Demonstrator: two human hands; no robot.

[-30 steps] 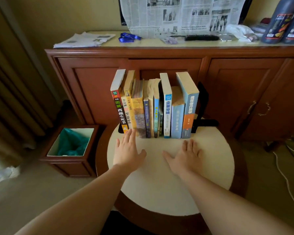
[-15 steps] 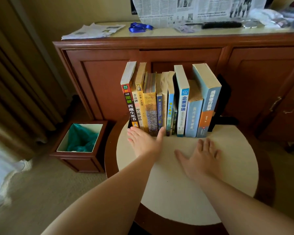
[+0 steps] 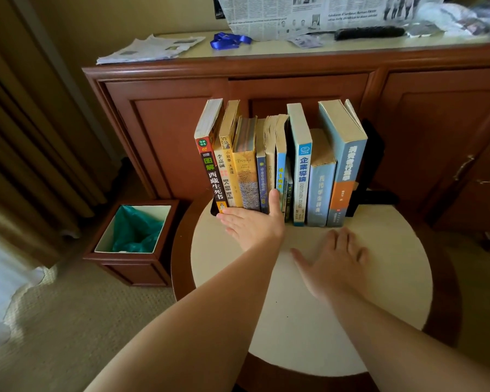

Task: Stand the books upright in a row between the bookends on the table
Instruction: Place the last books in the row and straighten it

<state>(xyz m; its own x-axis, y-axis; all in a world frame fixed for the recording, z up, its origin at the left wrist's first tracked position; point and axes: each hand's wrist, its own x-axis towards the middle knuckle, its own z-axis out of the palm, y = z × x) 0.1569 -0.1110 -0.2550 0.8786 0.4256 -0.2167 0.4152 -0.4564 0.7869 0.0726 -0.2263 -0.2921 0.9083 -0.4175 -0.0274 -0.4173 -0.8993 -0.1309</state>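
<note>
Books point(image 3: 280, 165): upright between bookends point(image 3: 372, 176); your left grip point(image 3: 252, 224) flat against spines, right grip point(image 3: 333, 263) flat on surface point(image 3: 379, 278).

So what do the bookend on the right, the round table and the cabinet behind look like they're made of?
Bookend: probably thin painted metal, being flat, black and matte, though plastic is possible. Table: a dull cream top, maybe laminate or stone, inside a dark glossy wood rim. Cabinet: reddish-brown varnished wood or veneer with panelled doors.

Left hand point(image 3: 252, 226) and right hand point(image 3: 333, 263) flat, fingers point(image 3: 340, 236) straight.
</note>
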